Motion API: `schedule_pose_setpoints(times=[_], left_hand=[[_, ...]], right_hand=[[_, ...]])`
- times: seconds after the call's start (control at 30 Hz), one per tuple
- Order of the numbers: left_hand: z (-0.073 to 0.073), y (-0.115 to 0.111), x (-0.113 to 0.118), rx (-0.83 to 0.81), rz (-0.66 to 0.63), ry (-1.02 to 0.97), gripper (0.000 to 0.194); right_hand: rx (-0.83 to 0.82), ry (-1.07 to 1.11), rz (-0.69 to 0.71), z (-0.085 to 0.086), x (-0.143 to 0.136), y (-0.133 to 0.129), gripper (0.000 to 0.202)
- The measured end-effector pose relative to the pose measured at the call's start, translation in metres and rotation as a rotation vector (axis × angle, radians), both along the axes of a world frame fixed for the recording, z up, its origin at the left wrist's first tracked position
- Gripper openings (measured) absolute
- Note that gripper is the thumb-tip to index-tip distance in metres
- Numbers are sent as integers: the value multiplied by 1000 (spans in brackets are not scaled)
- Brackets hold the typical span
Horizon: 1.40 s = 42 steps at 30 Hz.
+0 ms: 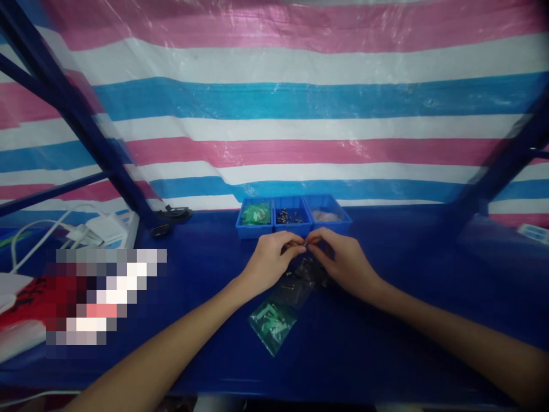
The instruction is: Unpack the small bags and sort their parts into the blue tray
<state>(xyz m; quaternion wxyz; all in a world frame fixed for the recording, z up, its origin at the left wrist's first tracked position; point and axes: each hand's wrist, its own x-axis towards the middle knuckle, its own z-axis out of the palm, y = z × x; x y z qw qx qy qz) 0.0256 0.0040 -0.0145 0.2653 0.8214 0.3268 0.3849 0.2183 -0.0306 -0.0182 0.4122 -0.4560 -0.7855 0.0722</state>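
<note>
My left hand point(266, 258) and my right hand point(349, 262) meet just in front of the blue bins. Between their pinched fingertips is a small dark piece point(305, 245), too small to name, which both hands seem to grip. Below the fingers lies a heap of small dark pieces point(309, 269), partly covered by my right hand. A thin brass-coloured screw point(287, 286) rests on a clear plastic bag point(295, 296). Nearer to me is a green plastic packet point(273, 325) with pale contents.
Three joined blue bins point(254, 232) stand at the back, holding green packets point(256, 214), small metal fittings point(286, 217) and clear bags point(325, 216). White cables point(79, 233), a red package point(32, 300) and black objects point(174, 213) are at left. Blue frame posts point(81, 126) flank the table point(201, 355).
</note>
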Motion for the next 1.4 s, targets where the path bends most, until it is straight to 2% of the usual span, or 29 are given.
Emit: schedule_pose_setpoints(times=[0.2, 0.43, 0.63, 0.9, 1.07, 1.3, 1.4], left_hand=[[5, -2, 0, 138, -26, 100, 18], [3, -6, -4, 271, 23, 213, 15], [5, -6, -6, 356, 9, 222, 25], [3, -6, -6, 351, 6, 273, 16], [2, -6, -5, 332, 25, 282, 23], [3, -5, -4, 312, 12, 265, 27], [5, -7, -4, 319, 34, 275, 30]], right_hand=[[8, -33, 10, -3, 1, 2, 6], [-9, -42, -10, -1, -1, 0, 7], [-22, -32, 10, -2, -2, -2, 12], [-11, -9, -18, 2, -4, -5, 10], [17, 11, 7, 4, -2, -4, 10], [46, -28, 16, -3, 0, 1, 8], [119, -98, 43, 2, 3, 1, 10]])
